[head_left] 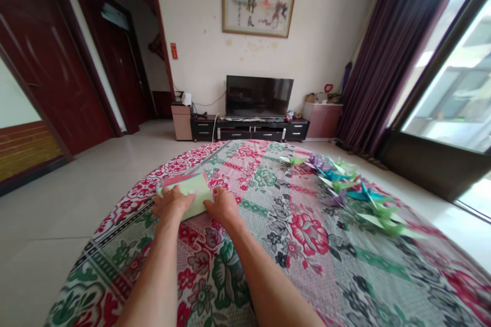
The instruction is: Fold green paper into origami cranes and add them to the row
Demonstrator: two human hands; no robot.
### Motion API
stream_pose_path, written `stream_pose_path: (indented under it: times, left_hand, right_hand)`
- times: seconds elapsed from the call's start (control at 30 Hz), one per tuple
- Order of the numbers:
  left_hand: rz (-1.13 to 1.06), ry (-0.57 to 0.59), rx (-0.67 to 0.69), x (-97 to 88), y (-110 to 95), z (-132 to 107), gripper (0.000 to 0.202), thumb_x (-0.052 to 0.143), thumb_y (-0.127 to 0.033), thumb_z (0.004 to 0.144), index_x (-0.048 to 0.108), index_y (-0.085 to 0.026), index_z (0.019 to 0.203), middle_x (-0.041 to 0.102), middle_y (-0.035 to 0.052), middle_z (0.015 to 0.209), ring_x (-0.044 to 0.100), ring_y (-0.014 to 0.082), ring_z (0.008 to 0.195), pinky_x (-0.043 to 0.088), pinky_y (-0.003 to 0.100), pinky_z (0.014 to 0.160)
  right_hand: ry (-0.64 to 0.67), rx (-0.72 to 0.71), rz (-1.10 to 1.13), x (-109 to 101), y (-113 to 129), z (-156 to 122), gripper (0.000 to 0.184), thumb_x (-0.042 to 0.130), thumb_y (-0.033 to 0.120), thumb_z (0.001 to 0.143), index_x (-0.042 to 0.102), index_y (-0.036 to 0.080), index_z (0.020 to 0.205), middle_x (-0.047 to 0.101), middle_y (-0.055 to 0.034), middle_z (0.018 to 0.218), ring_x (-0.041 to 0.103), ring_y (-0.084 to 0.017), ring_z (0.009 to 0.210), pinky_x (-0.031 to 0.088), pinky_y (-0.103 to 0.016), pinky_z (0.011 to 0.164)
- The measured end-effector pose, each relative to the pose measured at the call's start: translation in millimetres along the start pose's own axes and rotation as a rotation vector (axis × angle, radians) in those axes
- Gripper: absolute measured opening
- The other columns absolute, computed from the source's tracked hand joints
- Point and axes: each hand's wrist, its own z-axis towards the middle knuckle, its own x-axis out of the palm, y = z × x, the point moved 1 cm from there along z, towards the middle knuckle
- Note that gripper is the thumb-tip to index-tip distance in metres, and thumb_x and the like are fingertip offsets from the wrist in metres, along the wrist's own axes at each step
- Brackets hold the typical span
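Note:
A small stack of coloured paper sheets (198, 182) lies on the left part of the cloth-covered table, light green on top, with red and blue edges showing at the back. My left hand (172, 203) grips the stack's left side, its thumb stretched across the top sheet. At the right edge, my right hand (224, 207) holds the paper between thumb and fingers. Part of the stack is hidden under both hands. Folded paper cranes (339, 184) in green, purple and blue stand in a group on the right side of the table, apart from my hands.
A flowered tablecloth (264, 214) covers the rounded table. Beyond it, a television (260, 97) stands on a low black cabinet (251, 130) against the wall. Dark curtains (378, 56) hang beside the window on the right; red-brown doors (49, 56) are on the left.

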Motion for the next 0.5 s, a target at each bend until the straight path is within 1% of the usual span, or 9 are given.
stream_pose_path:
  times: [0.07, 0.13, 0.17, 0.23, 0.3, 0.33, 0.4, 0.43, 0.5]
  left_hand:
    - [-0.001, -0.003, -0.01, -2.1, -3, -2, 0.061, 0.058, -0.059, 0.059, 0.063, -0.025, 0.109, 0.055, 0.0166, 0.12, 0.049, 0.0441, 0.106, 0.044, 0.053, 0.075]
    - [-0.009, -0.01, -0.01, -4.2, -6, -3, 0.056, 0.057, -0.055, 0.062, 0.063, -0.025, 0.11, 0.057, 0.0159, 0.118, 0.05, 0.0428, 0.106, 0.044, 0.052, 0.076]
    - [-0.015, -0.025, 0.01, -5.0, -8, -4, 0.053, 0.056, -0.051, 0.066, 0.062, -0.025, 0.111, 0.057, 0.0155, 0.118, 0.05, 0.0414, 0.107, 0.043, 0.052, 0.079]
    - [-0.028, -0.079, 0.108, -5.0, -12, -5, 0.048, 0.052, -0.044, 0.072, 0.059, -0.024, 0.115, 0.056, 0.0141, 0.122, 0.049, 0.0375, 0.111, 0.04, 0.051, 0.087]
    - [-0.044, -0.097, 0.253, -1.3, -16, -5, 0.047, 0.049, -0.04, 0.075, 0.058, -0.022, 0.118, 0.054, 0.0119, 0.127, 0.046, 0.032, 0.117, 0.037, 0.046, 0.095]
    - [-0.052, -0.071, 0.323, 2.1, -17, -5, 0.046, 0.049, -0.04, 0.076, 0.058, -0.021, 0.117, 0.053, 0.0106, 0.129, 0.045, 0.0294, 0.119, 0.036, 0.042, 0.097]
    - [-0.063, 0.028, 0.423, 10.7, -20, -6, 0.048, 0.051, -0.045, 0.075, 0.059, -0.023, 0.116, 0.05, 0.0077, 0.132, 0.045, 0.026, 0.12, 0.036, 0.035, 0.097]
    - [-0.06, 0.072, 0.45, 14.9, -21, -6, 0.05, 0.053, -0.049, 0.073, 0.059, -0.025, 0.116, 0.049, 0.0066, 0.133, 0.044, 0.0258, 0.121, 0.036, 0.034, 0.097]
    - [-0.037, 0.125, 0.472, 21.3, -22, -9, 0.058, 0.053, -0.056, 0.071, 0.057, -0.026, 0.119, 0.047, 0.0073, 0.135, 0.041, 0.0278, 0.123, 0.035, 0.036, 0.097]
  right_hand:
    - [-0.02, 0.014, 0.083, -3, -6, 6, 0.035, 0.056, 0.02, 0.066, 0.064, 0.02, 0.1, 0.066, -0.0045, 0.076, 0.059, -0.019, 0.072, 0.042, -0.029, 0.066]
    - [-0.076, 0.014, 0.197, -4, -12, 12, 0.036, 0.054, 0.017, 0.066, 0.064, 0.02, 0.1, 0.065, -0.001, 0.071, 0.058, -0.016, 0.066, 0.042, -0.026, 0.064]
    - [-0.107, 0.038, 0.27, -5, -17, 16, 0.036, 0.052, 0.016, 0.067, 0.065, 0.019, 0.101, 0.065, -0.0003, 0.071, 0.057, -0.014, 0.064, 0.042, -0.025, 0.063]
    - [-0.163, 0.097, 0.402, -6, -26, 21, 0.038, 0.052, 0.018, 0.068, 0.064, 0.017, 0.103, 0.065, 0.0003, 0.071, 0.056, -0.013, 0.062, 0.043, -0.024, 0.061]
    - [-0.215, 0.105, 0.496, -8, -36, 26, 0.037, 0.053, 0.023, 0.068, 0.064, 0.016, 0.103, 0.066, 0.0, 0.072, 0.057, -0.013, 0.063, 0.044, -0.023, 0.06]
    - [-0.231, 0.102, 0.524, -10, -41, 28, 0.036, 0.052, 0.024, 0.069, 0.065, 0.016, 0.101, 0.066, -0.0002, 0.07, 0.057, -0.013, 0.062, 0.044, -0.023, 0.06]
    - [-0.251, 0.1, 0.56, -14, -49, 31, 0.035, 0.052, 0.027, 0.07, 0.066, 0.015, 0.099, 0.065, -0.0004, 0.067, 0.056, -0.013, 0.059, 0.045, -0.023, 0.058]
    - [-0.264, 0.1, 0.569, -16, -52, 32, 0.035, 0.051, 0.028, 0.071, 0.066, 0.015, 0.099, 0.065, -0.0006, 0.066, 0.056, -0.013, 0.058, 0.045, -0.023, 0.057]
    - [-0.284, 0.075, 0.578, -20, -55, 32, 0.035, 0.048, 0.03, 0.073, 0.065, 0.014, 0.099, 0.065, -0.0012, 0.065, 0.057, -0.014, 0.057, 0.046, -0.024, 0.056]
